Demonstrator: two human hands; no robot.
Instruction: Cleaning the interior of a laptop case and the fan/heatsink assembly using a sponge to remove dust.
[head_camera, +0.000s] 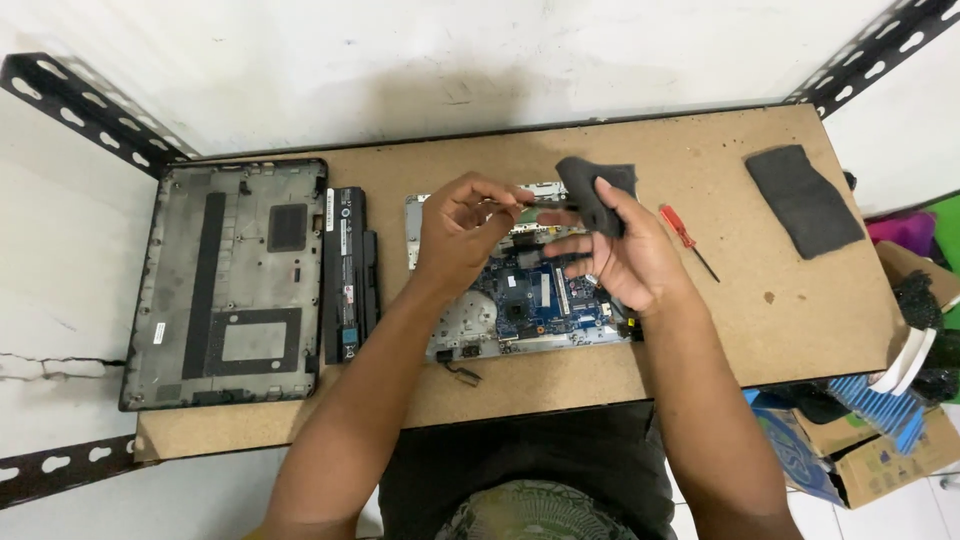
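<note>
Head view, left hand: the left hand (458, 228) is raised over the opened laptop, its fingers (492, 192) pinched together on one end of a thin, flat component (520, 203) that looks like a small memory-type card, though it is too small to be sure.
Head view, right hand: the right hand (620, 255) holds a dark grey cloth (596, 190), clamped between thumb and forefinger against the other end of the component; the remaining fingers are spread loosely below.
Where the component is: in the air between both hands, above the rear edge of the motherboard, not seated in any slot.
Laptop base: the blue motherboard (535, 305) lies exposed in its silver chassis (415, 225) at the middle of the table (700, 340), partly hidden by the hands.
Already off, by the look of it: the grey bottom cover (225, 285) lies inside-up at the left, with the long black battery (348, 270) just beside it; so opening and pulling the part seem done.
Left, as I judge it: the component is out and against the cloth, the board bare, the cover and battery unfitted.
Other things: a red-handled screwdriver (683, 235) lies right of the hands, a second dark cloth (803, 200) well apart at the far right corner, and cardboard boxes (850, 450) stand beyond the table edge.
</note>
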